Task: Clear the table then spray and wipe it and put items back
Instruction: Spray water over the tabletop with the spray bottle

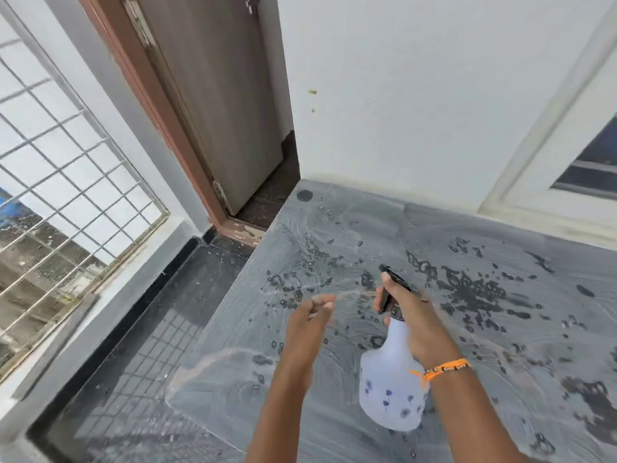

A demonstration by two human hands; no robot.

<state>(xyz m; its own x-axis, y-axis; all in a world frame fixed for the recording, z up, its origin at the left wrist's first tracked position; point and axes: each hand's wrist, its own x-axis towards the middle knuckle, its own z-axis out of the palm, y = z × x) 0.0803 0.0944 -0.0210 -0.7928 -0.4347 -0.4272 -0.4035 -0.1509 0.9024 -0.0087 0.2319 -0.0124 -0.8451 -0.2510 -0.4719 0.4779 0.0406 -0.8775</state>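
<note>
Spray bottle (390, 379) in right hand (410, 315); left hand (309, 325) near wet table (500, 379) edge

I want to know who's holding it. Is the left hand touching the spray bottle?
Apart. In the head view, the left hand hangs to the left of the spray bottle, with bare wet table showing between them. Only the right hand grips the bottle's neck.

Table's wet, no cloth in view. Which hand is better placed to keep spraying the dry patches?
Right, probably. The right hand already grips the spray bottle, fingers on the black trigger head, over the wet table. The left hand holds nothing, fingers loosely curled.
</note>
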